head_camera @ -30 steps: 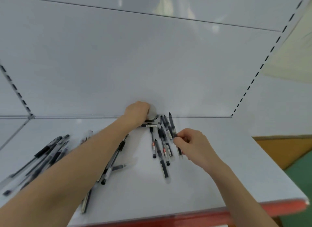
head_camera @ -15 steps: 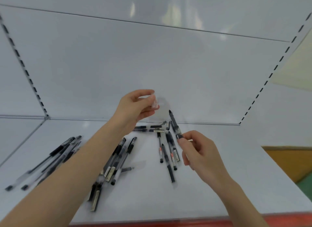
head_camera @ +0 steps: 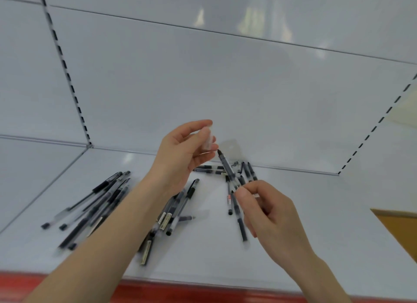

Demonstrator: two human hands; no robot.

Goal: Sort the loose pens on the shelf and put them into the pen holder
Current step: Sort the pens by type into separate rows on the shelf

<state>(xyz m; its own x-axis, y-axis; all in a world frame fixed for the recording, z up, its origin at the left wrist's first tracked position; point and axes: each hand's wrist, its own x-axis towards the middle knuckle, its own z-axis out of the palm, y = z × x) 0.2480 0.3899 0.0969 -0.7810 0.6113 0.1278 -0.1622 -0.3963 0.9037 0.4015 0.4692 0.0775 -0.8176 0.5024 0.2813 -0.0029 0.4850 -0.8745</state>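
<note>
Left hand (head_camera: pixel 180 153) is raised above the shelf (head_camera: pixel 304 223), thumb and forefinger pinching a small clear item (head_camera: pixel 207 138). Whether this is a cap or part of the pen holder cannot be told. Right hand (head_camera: pixel 268 210) is lower and nearer the front edge, its thumb and fingers pinching the lower barrel of one black pen (head_camera: pixel 226 168). That pen is tilted, its upper end pointing up and to the left and ending just beside the clear item. Contact between the two cannot be confirmed.

Loose pens remain on the shelf in four lots:
- Rear lot (head_camera: pixel 209 169): a few pens lying along the rear edge, partly behind the held pen.
- Right lot (head_camera: pixel 239 221): several pens lying front to back, partly under the right hand's fingers, one bearing a red label.
- Middle lot (head_camera: pixel 178 210): a crossed pile partly hidden by the left forearm, some with pale labels.
- Left lot (head_camera: pixel 94 203): a fanned bundle towards the left end, running diagonally.

The shelf is white and glossy, with a red strip (head_camera: pixel 180 291) along its front edge. A white back panel (head_camera: pixel 203 77) rises from the rear edge. Slotted uprights stand at the left rear corner (head_camera: pixel 65 70) and the right rear corner (head_camera: pixel 374 126). An orange surface (head_camera: pixel 401 226) shows beyond the right end.
</note>
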